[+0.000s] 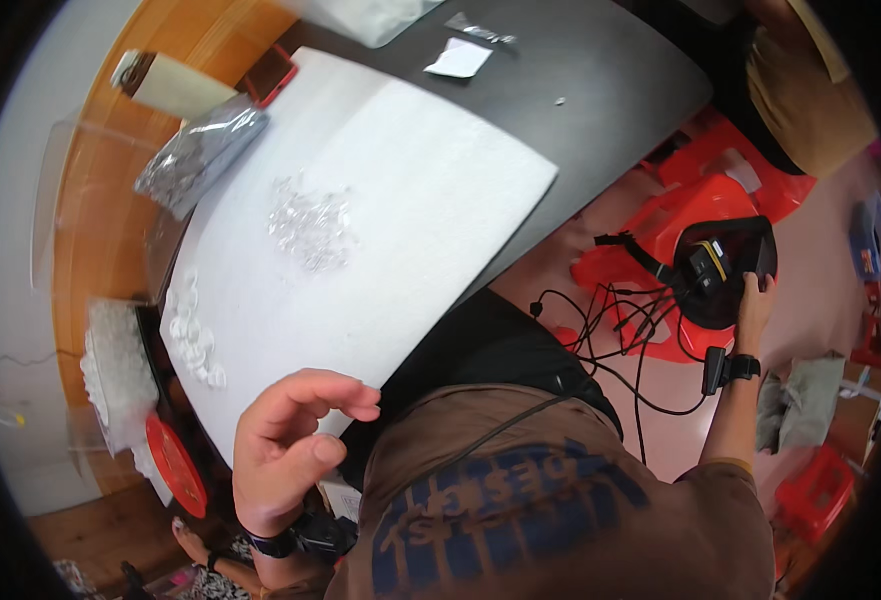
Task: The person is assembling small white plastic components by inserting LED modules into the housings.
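Left hand (295,440) curls its fingers by the white board (410,170); right of it, right hand (756,302) touches black case (750,248), fingers unclear.

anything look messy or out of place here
Yes, the black cables look untidy: they loop in a loose tangle by the red stools, beside the black pouch that the right hand touches. Small clear pieces also lie loosely heaped on the white board; whether spilled or placed, I can't tell.

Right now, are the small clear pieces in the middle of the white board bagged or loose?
Spread loose: the small clear pieces lie scattered in one patch on the white board, no bag around them.
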The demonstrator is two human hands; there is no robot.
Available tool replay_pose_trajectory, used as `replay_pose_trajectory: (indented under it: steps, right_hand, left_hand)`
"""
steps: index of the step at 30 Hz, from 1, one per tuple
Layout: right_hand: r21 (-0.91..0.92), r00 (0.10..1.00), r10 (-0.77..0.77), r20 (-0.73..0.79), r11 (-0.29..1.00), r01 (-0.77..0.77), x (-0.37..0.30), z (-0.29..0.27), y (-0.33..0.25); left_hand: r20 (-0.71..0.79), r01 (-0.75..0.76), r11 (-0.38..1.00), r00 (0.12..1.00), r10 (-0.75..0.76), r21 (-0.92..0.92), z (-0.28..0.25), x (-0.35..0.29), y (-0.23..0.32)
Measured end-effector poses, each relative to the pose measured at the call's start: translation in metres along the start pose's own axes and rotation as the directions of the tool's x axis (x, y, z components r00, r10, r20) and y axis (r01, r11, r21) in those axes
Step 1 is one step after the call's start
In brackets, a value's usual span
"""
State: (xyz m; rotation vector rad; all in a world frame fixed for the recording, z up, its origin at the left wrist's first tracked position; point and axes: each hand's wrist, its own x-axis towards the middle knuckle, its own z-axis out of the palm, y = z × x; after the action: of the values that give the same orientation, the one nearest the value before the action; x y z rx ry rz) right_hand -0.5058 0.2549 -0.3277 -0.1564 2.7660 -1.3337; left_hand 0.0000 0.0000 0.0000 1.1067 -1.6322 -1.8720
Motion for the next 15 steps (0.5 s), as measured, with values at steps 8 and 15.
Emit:
replay_pose_trajectory:
  steps: [8, 15]
  right_hand:
    - [-0.36, 0.993, -0.112, -0.035, 0.928, 0.091, -0.038, 0.006, -0.039]
    - [-0.352, 0.964, -0.264, 0.021, 0.901, 0.254, -0.036, 0.021, -0.031]
  left_hand:
    - [-0.218, -0.107, 0.994, 0.971, 0.097, -0.035, -0.033, -0.017, -0.011]
    - [-0.326, -0.151, 0.984, 0.929, 0.175, 0.099, -0.059, -0.028, -0.023]
